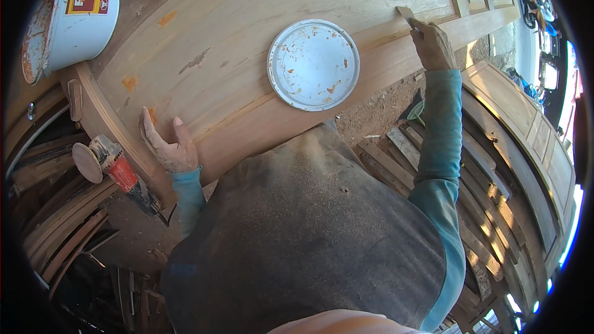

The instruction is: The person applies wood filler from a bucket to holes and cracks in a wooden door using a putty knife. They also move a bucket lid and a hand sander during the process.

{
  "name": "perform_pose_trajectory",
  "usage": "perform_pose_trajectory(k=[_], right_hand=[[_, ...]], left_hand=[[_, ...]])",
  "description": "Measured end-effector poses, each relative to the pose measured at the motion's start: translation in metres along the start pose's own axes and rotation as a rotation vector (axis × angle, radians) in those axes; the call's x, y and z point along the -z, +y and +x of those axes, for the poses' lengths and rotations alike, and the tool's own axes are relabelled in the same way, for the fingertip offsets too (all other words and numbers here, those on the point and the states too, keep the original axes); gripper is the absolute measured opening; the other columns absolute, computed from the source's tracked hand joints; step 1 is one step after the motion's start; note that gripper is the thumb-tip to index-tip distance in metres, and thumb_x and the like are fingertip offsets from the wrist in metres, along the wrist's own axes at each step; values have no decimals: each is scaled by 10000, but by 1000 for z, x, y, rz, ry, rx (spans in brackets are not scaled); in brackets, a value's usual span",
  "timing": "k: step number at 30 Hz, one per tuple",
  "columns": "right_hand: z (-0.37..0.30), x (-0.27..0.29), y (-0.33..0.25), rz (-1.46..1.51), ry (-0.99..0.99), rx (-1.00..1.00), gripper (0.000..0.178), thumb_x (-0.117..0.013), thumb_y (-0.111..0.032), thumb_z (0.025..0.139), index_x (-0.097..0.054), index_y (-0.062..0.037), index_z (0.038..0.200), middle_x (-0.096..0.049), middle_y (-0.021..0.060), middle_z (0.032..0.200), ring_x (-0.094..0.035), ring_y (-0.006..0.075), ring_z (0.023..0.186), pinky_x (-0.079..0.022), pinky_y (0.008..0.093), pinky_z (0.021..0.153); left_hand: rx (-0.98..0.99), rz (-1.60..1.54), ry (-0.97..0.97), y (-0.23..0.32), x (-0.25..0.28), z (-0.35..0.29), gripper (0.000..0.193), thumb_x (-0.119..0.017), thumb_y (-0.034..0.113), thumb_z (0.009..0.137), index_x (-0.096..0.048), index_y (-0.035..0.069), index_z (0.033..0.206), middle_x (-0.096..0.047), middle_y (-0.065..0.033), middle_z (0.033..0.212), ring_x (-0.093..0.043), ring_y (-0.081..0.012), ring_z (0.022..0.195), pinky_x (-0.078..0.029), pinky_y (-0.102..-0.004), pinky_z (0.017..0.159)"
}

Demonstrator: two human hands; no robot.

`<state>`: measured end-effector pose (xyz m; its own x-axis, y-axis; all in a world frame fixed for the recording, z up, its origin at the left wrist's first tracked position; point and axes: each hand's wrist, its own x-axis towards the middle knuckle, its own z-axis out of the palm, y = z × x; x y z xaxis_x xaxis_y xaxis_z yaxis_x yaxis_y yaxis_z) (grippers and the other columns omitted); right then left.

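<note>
A large wooden door panel (229, 37) lies flat before me, with orange filler patches on its face. My right hand (434, 46) is closed round the handle of a putty knife (405, 14), whose blade meets the panel near the raised moulding on the right. My left hand (171, 147) rests at the near left edge of the door, thumb and fingers apart, holding nothing. Between the hands a round white bucket lid (314, 65), flecked with orange filler, lies on the door near its front edge.
A white bucket (83, 21) smeared with orange lies tipped at the far left. A red angle grinder (120, 170) sits left of my left hand. Stacked wooden boards (62, 210) stand below it. More planks (396, 161) and another panelled door (526, 111) lie on the right.
</note>
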<state>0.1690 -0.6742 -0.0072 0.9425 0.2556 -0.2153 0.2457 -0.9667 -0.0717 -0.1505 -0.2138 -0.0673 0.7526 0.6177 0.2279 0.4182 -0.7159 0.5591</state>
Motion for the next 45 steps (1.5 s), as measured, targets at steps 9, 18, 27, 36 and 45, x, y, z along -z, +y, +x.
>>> perform_pose_trajectory(k=[9, 18, 27, 36, 45], right_hand=[[0, -8, -50, 110, 73, 102, 327, -667, -215, 972, -719, -121, 1281, -687, 219, 1002, -693, 413, 938, -534, 509, 823], [-8, 31, -51, 239, -61, 54, 360, -673, -197, 968, -703, -34, 1287, -688, 215, 943, -699, 374, 896, -524, 467, 798], [-21, 28, -57, 426, -101, 43, 386, -704, -150, 935, -704, -24, 1300, -703, 182, 956, -702, 312, 858, -533, 406, 785], [-38, 17, -74, 391, -118, 61, 405, -728, -158, 907, -703, -44, 1295, -687, 190, 954, -693, 372, 877, -536, 454, 791], [36, 6, -25, 303, 113, 81, 402, -717, -205, 927, -708, -68, 1305, -709, 188, 1003, -702, 368, 913, -542, 458, 818]], left_hand=[[-17, 95, -39, 1, -3, 2, 684, -703, 173, 935, -436, -20, 1535, -493, -233, 1527, -451, -410, 1424, -358, -539, 1190], [-22, 158, -17, -2, -7, 2, 660, -707, 193, 923, -477, -15, 1506, -515, -216, 1511, -457, -411, 1419, -359, -552, 1185], [-99, 181, 6, 10, -9, 3, 630, -712, 183, 913, -513, -4, 1481, -548, -196, 1491, -469, -411, 1409, -348, -557, 1189], [-272, -164, -235, 111, -73, 26, 566, -754, 208, 900, -588, 66, 1423, -613, -115, 1398, -525, -344, 1352, -363, -519, 1148], [-325, -200, -395, 148, -105, 24, 408, -733, 139, 894, -669, 95, 1295, -632, -75, 1315, -585, -312, 1191, -429, -483, 1063]])
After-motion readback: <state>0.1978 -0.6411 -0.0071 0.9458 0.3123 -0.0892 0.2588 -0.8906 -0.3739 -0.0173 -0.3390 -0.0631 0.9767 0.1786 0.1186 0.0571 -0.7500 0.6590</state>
